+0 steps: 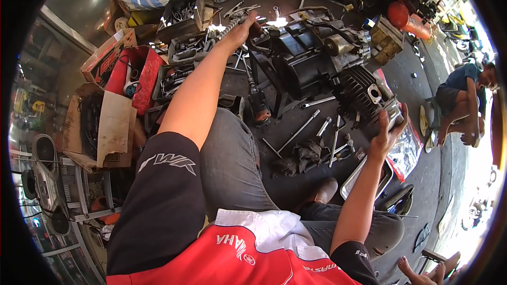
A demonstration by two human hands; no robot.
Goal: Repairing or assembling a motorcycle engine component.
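Note:
A motorcycle engine [301, 60] lies on the dark floor in front of me, its black casing at the left and its finned cylinder [362, 91] pointing to the lower right. My right hand [388, 133] is closed around the silver cylinder head [393, 110] at that end, thumb on the near side, fingers on the far side. My left arm stretches forward past the engine's left side. Beside several metal tools [240, 9] on the floor is my left hand [240, 32]; its fingers are partly hidden, so whether it grips anything does not show.
A power-tool-like driver [259, 103], a T-handle wrench [296, 134] and a dark rag [302, 159] lie near my knees. A metal tray [351, 182] is at the right. Toolboxes, a red bin [145, 74] and a cardboard box [119, 126] crowd the left. Another person [459, 95] sits at the far right.

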